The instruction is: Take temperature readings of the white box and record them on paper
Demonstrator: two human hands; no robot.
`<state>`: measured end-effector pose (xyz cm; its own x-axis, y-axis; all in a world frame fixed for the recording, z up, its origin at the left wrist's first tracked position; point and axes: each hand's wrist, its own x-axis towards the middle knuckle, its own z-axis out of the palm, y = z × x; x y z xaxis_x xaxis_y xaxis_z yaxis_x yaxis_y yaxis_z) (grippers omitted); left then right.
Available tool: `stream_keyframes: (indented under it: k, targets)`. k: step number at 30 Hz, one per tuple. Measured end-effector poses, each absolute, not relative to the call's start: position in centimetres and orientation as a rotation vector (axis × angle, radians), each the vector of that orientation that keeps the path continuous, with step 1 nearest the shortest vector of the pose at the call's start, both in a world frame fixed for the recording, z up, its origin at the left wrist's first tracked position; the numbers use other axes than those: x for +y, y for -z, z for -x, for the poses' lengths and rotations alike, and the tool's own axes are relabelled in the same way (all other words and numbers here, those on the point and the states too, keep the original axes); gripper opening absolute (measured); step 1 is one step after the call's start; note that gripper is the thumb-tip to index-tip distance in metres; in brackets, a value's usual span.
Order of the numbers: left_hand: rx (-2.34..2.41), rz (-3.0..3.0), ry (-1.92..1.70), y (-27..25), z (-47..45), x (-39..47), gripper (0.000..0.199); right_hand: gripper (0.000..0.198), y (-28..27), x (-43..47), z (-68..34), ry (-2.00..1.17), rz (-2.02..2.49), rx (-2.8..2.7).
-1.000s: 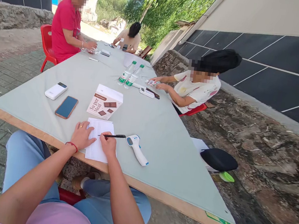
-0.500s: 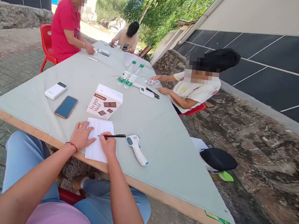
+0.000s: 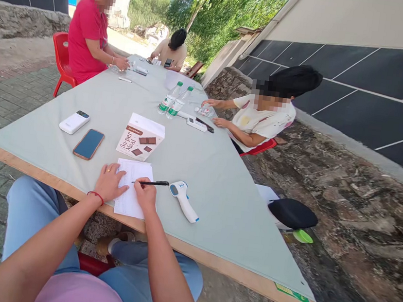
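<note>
A white sheet of paper with rows of small writing lies at the table's near edge. My left hand rests flat on its left side, fingers spread; a ring and a red wrist cord show. In my right hand is a black pen, pinched with its tip on the paper. Just behind the sheet stands a white and brown "Super Meal" box. To the right of my right hand lies a white and blue infrared thermometer. The phone and a white power bank lie left of the box.
Two water bottles with green caps stand on the grey-green table. A white device lies beside them. One person sits at the left, another at the right handles a clear plastic bottle, and a third sits at the far end.
My hands, the pen and the paper stay nearly in place. The person at the right has lifted one hand slightly off the plastic bottle; the view has shifted very slightly.
</note>
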<state>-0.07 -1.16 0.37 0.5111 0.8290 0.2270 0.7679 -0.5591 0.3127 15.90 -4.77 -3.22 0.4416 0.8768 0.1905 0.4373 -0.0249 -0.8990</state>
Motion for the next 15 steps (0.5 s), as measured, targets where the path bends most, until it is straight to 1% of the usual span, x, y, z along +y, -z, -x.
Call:
stream_keyframes:
  k: [15]
  targets:
    - [1.376, -2.586, -0.518, -0.35, 0.13, -1.13, 0.045, 0.018, 3.19, -4.85, -15.86, -0.524, 1.631, -1.172]
